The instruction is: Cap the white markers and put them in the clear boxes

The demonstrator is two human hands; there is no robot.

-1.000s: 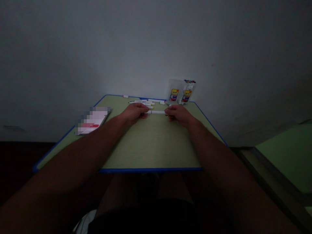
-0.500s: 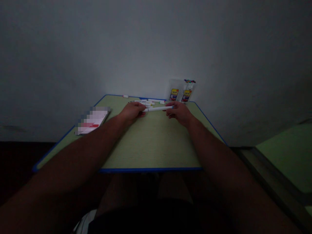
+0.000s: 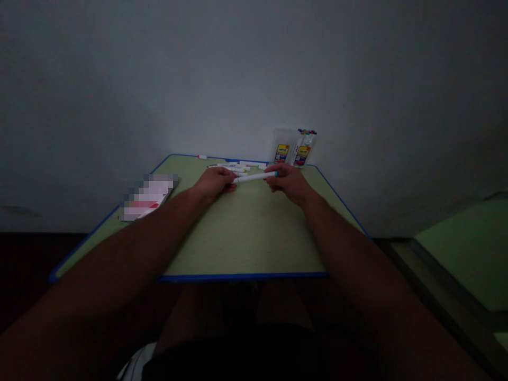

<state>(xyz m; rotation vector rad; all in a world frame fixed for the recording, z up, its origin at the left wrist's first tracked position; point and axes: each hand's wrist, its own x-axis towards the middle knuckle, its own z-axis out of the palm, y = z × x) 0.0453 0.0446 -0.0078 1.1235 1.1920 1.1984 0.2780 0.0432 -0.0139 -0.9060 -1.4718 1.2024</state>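
Note:
A white marker (image 3: 254, 177) with a blue end is held level above the table, stretched between both hands. My left hand (image 3: 216, 182) pinches its left end, which the fingers partly cover. At the blue end, the fingers of my right hand (image 3: 288, 180) are closed around the marker. Just behind the hands, several white markers (image 3: 240, 170) with coloured ends lie in a loose group on the table, some of them partly hidden by my left hand.
The green table (image 3: 246, 233) has a blue rim and stands against a grey wall. At its back right are a clear case (image 3: 282, 148) and a case of markers (image 3: 304, 150). A pink-ended cap or marker (image 3: 202, 156) lies at the back left. A flat, blurred-out object (image 3: 148, 197) lies left.
The marker's right end shows more of its blue part, and my right hand has shifted slightly left. Both hands keep hold of the marker.

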